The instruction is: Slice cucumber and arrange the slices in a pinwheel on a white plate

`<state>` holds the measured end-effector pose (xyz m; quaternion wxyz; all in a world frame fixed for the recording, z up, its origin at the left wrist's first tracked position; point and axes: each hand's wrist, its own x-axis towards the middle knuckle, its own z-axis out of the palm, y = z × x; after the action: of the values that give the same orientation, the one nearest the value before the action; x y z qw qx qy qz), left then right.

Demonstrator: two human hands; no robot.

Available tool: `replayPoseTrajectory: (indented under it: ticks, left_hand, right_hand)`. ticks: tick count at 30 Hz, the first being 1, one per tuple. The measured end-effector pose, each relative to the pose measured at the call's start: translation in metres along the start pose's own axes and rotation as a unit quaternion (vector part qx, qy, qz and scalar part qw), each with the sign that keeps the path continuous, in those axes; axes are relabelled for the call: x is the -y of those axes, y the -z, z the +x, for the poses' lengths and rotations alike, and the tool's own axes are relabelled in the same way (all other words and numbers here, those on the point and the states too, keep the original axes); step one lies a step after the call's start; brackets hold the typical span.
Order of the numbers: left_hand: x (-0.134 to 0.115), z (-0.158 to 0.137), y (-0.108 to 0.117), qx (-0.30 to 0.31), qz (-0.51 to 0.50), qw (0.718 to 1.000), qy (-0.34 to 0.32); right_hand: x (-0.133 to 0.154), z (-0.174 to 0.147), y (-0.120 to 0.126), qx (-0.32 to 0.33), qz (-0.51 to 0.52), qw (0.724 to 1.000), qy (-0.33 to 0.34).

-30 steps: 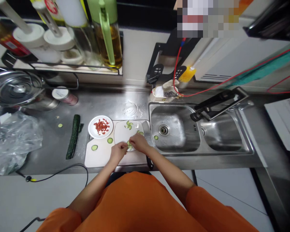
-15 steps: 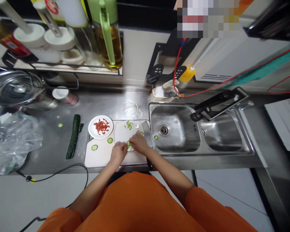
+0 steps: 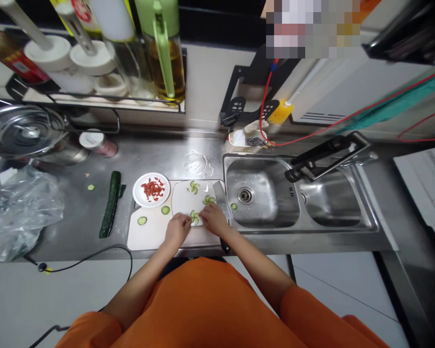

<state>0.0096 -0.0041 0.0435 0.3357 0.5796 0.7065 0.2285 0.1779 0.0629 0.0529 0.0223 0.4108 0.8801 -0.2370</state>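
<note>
Cut cucumber pieces are arranged in three small fans on a white squarish plate point(image 3: 183, 195): a back fan point(image 3: 193, 187), a right fan point(image 3: 209, 199) and a front fan point(image 3: 195, 217). Just left of the front fan, my left hand point(image 3: 177, 231) is closed in a pinch; whatever its fingertips hold is too small to make out. My right hand point(image 3: 216, 221) is over the plate's right front edge, fingers bent and slightly apart, nothing visible in them. Beneath the plate lies a white cutting board point(image 3: 152, 237) with two cucumber slices point(image 3: 142, 221) on its left part.
A round white plate point(image 3: 137, 197) of small red berries overlaps the board's back left. Further left lie a cucumber point(image 3: 110, 205) and a clear plastic bag point(image 3: 31, 212). A knife blade point(image 3: 223, 200) rests at the board's right, beside the sink point(image 3: 264, 193).
My right hand has moved right, away from the front fan, uncovering more of it and the right fan. My left hand stays nearly in place.
</note>
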Motion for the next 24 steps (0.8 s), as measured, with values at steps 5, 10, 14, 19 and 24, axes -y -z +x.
replayPoseTrajectory:
  ticks: [5,10,14,19,24]
  left_hand:
    - [-0.001,-0.001,0.009,-0.014,-0.004,1.0,-0.011]
    - [0.027,-0.001,0.045,-0.119,0.033,0.989,0.079]
    - [0.05,0.002,0.062,-0.128,0.085,0.979,0.134]
    - [0.054,0.009,0.056,-0.118,0.086,0.979,0.141]
    - [0.054,0.014,0.054,-0.111,0.052,0.975,0.183]
  right_hand:
    - [-0.001,-0.002,-0.002,-0.023,0.009,1.0,0.002]
    - [-0.003,-0.008,0.003,-0.066,0.026,0.997,-0.017]
    - [0.0,-0.014,0.003,-0.052,0.028,0.997,-0.041]
    - [0.004,-0.016,0.0,-0.044,0.022,0.998,-0.04]
    - [0.006,-0.017,0.0,-0.045,0.027,0.998,-0.037]
